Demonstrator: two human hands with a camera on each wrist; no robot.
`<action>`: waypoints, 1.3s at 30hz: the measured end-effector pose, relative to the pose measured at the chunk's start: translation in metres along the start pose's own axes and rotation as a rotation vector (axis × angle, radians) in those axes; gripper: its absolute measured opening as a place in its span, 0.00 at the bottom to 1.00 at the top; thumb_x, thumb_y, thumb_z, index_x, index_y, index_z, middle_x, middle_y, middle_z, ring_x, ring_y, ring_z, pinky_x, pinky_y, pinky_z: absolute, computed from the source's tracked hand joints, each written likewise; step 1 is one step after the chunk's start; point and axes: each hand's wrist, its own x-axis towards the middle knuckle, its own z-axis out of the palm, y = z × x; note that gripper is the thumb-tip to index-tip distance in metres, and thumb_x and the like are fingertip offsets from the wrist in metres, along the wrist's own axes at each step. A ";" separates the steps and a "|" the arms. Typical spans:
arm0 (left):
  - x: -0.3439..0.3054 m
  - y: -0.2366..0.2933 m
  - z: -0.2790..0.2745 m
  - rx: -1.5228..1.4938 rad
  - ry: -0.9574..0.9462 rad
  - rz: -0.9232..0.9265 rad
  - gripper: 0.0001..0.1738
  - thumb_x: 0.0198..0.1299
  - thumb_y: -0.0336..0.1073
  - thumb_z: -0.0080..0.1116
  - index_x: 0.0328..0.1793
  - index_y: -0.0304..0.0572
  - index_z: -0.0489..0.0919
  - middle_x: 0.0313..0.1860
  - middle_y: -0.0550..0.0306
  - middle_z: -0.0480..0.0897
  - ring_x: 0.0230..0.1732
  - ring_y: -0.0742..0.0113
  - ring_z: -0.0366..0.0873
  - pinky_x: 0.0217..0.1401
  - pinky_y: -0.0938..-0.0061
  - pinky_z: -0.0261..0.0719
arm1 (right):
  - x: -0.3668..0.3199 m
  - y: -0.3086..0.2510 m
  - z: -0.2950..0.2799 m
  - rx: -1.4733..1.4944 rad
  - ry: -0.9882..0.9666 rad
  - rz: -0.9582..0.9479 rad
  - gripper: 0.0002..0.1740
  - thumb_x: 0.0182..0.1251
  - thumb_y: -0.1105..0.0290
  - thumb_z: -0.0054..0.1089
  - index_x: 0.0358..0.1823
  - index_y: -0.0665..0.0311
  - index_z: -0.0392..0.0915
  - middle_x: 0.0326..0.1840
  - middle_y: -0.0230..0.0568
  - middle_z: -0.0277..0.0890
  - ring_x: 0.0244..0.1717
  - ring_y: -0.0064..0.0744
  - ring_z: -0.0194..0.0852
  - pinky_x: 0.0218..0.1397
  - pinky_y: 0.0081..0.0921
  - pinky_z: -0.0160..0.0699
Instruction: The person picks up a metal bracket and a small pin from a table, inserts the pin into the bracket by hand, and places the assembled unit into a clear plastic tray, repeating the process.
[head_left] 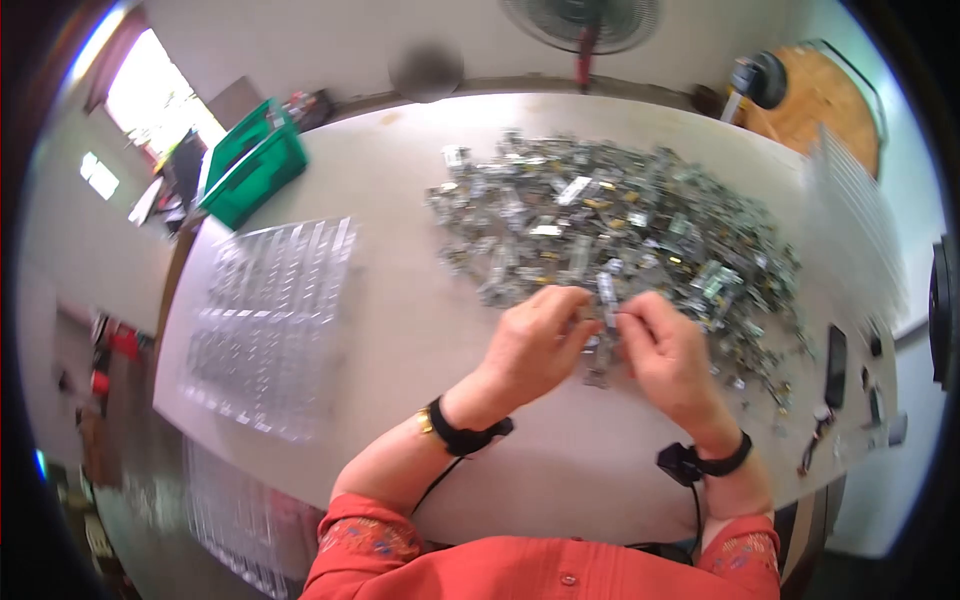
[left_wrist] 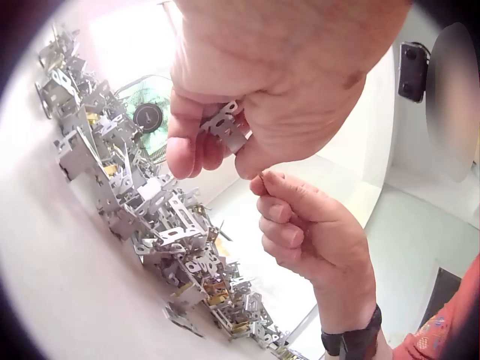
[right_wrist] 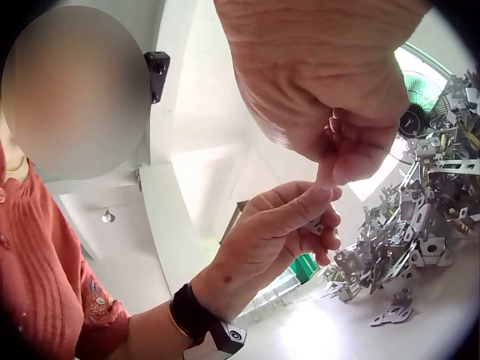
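Between the curled fingers of my left hand is a small silver metal bracket with punched holes. Its edge also peeks out by the fingers in the right wrist view. My right hand has its thumb and forefinger pinched together, tips right at the left thumb. A thin brownish sliver shows at those tips, the rest hidden by the fingers. Both hands are above the near edge of a large heap of metal brackets, some with yellowish parts.
Clear plastic trays lie on the left of the white table, with a green crate behind them. More clear trays stand at the right edge. A dark phone and a watch lie front right.
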 end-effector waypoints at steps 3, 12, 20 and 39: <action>0.002 0.000 0.000 -0.040 0.100 -0.022 0.13 0.61 0.29 0.69 0.50 0.35 0.80 0.35 0.54 0.81 0.29 0.67 0.79 0.32 0.74 0.79 | -0.001 0.000 -0.003 0.069 -0.023 0.027 0.03 0.75 0.74 0.59 0.40 0.64 0.76 0.22 0.26 0.70 0.24 0.14 0.64 0.27 0.19 0.65; 0.003 0.000 -0.009 -0.409 -0.229 -0.319 0.14 0.68 0.39 0.66 0.50 0.36 0.81 0.35 0.60 0.82 0.34 0.74 0.76 0.37 0.75 0.76 | 0.004 0.006 -0.005 0.390 0.082 -0.149 0.06 0.82 0.71 0.51 0.52 0.63 0.75 0.47 0.33 0.81 0.40 0.20 0.80 0.46 0.20 0.82; 0.004 0.008 -0.010 -0.372 -0.159 -0.221 0.15 0.61 0.33 0.69 0.51 0.36 0.79 0.38 0.54 0.82 0.40 0.62 0.82 0.43 0.69 0.80 | 0.004 0.006 -0.004 0.409 0.104 -0.042 0.08 0.82 0.69 0.51 0.48 0.65 0.76 0.44 0.33 0.80 0.39 0.19 0.81 0.46 0.22 0.86; 0.019 -0.006 -0.015 -0.314 0.180 -0.307 0.10 0.67 0.31 0.64 0.47 0.32 0.78 0.33 0.52 0.83 0.35 0.69 0.80 0.41 0.70 0.80 | -0.004 -0.030 0.003 0.415 -0.253 0.024 0.06 0.81 0.72 0.51 0.43 0.65 0.74 0.36 0.36 0.79 0.32 0.21 0.77 0.39 0.20 0.79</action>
